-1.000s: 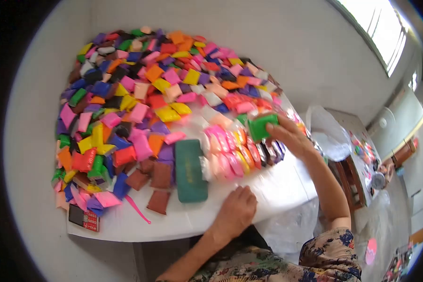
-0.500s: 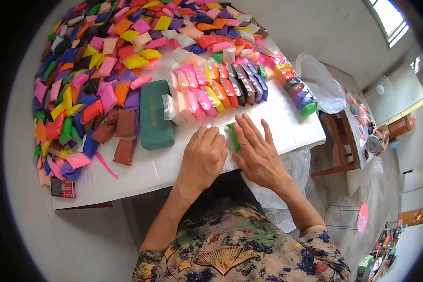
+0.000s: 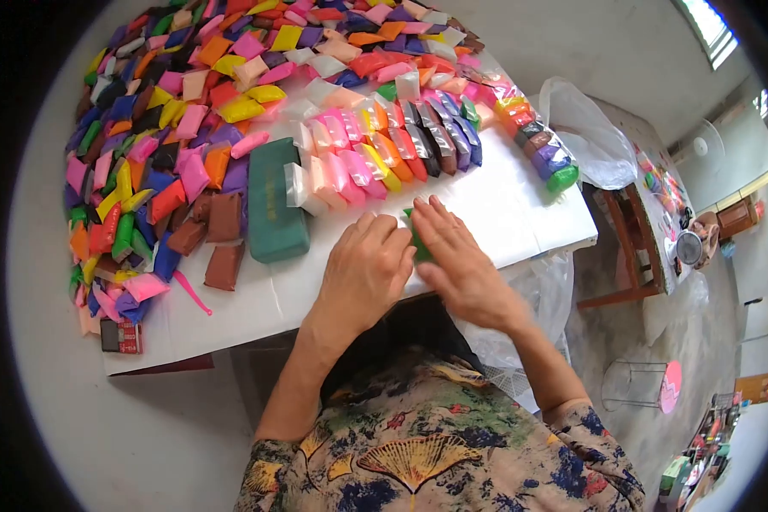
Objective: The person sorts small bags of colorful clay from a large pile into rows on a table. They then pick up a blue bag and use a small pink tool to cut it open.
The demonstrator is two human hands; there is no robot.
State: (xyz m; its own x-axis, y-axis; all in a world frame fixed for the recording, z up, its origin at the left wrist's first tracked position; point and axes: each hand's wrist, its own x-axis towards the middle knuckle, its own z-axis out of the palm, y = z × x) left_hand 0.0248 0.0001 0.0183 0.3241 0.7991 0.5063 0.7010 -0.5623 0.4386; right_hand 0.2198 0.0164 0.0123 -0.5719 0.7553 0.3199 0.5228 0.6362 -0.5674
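A small green clay packet [image 3: 420, 248] lies on the white tabletop near its front edge, mostly covered by my hands. Flat over its right side rests my right hand [image 3: 462, 271], fingers stretched out. Close against its left side is my left hand [image 3: 363, 269], fingers curled in; whatever they hold, if anything, is hidden. Just beyond my hands are rows of clear-wrapped packets [image 3: 375, 166], running from white and pink through yellow, orange and red to black, brown and purple. A dark green case [image 3: 279, 205] stands at the left end of these rows.
Loose colourful packets [image 3: 175, 136] are heaped over the table's left and far side. A filled clear bag [image 3: 538, 145] lies at right, beside an empty-looking plastic bag [image 3: 584, 136]. A small red phone [image 3: 122, 336] and a pink strip [image 3: 192, 293] are at the front left.
My hands have drawn closer together around the green packet, the left now nearly touching the right. The whole view has shifted slightly.
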